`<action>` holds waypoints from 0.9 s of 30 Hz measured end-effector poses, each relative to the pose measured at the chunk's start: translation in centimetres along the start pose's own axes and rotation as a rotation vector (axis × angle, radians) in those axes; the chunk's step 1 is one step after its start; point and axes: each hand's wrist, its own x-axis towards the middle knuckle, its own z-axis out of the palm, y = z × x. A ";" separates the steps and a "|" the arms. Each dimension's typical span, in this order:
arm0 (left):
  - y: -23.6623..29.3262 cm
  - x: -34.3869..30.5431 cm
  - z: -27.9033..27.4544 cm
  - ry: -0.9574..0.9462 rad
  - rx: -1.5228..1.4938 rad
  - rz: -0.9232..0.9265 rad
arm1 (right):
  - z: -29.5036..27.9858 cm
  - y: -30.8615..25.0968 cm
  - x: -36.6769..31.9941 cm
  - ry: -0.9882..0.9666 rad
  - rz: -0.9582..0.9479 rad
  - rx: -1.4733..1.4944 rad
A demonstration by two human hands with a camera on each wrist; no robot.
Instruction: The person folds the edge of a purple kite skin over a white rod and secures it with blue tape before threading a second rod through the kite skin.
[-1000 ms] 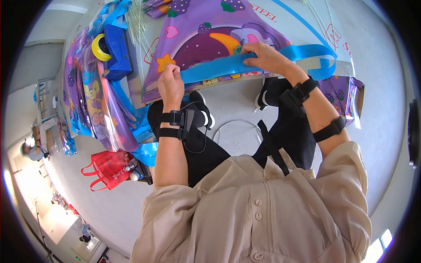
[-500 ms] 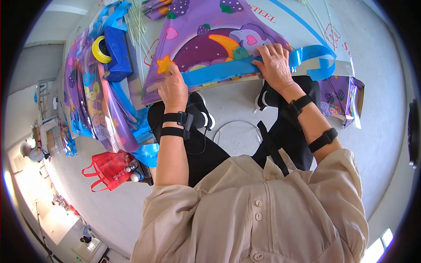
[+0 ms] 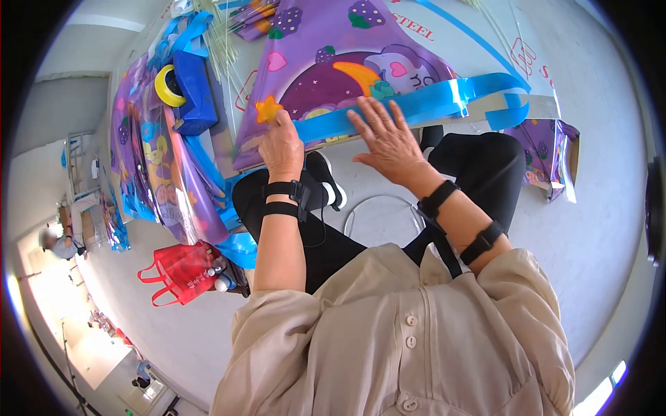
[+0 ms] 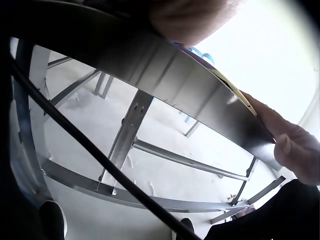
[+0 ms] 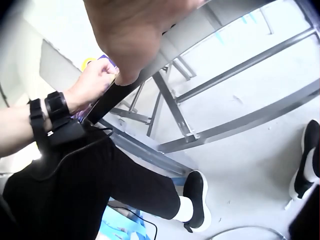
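Note:
A purple printed sheet (image 3: 305, 41) with a moon, star and berries lies on the table, widening toward the near edge. Along that edge runs a shiny blue ribbon (image 3: 423, 104), looping back at the right. At the ribbon's left end, beside the yellow star, my left hand (image 3: 283, 149) pinches it with curled fingers. My right hand (image 3: 392, 144) is spread palm down, its fingertips on the ribbon's lower border. In the right wrist view the left hand (image 5: 92, 86) shows at the table edge, curled; the left wrist view shows the right hand (image 4: 300, 145) at the same edge.
A blue tape dispenser (image 3: 194, 90) with a yellow roll stands at the left, beside thin pale rods (image 3: 220, 45). More printed sheets (image 3: 166, 166) hang over the table's left side. A red bag (image 3: 182, 272) sits below, and metal legs (image 4: 130, 130) stand underneath.
My right hand has let go of the ribbon, flattened out and slid left and nearer to me along it. My left hand stays at the ribbon's left end.

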 end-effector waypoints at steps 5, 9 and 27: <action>0.4 0.1 -0.4 -0.054 -0.040 -0.109 | -0.7 3.4 -2.8 0.079 0.205 0.015; 0.3 0.1 -0.2 -0.046 -0.042 -0.101 | -1.3 4.4 -3.7 0.108 0.316 -0.030; 29.3 6.8 -2.1 -0.189 -0.246 0.676 | 2.8 6.1 -4.0 -0.048 0.330 -1.503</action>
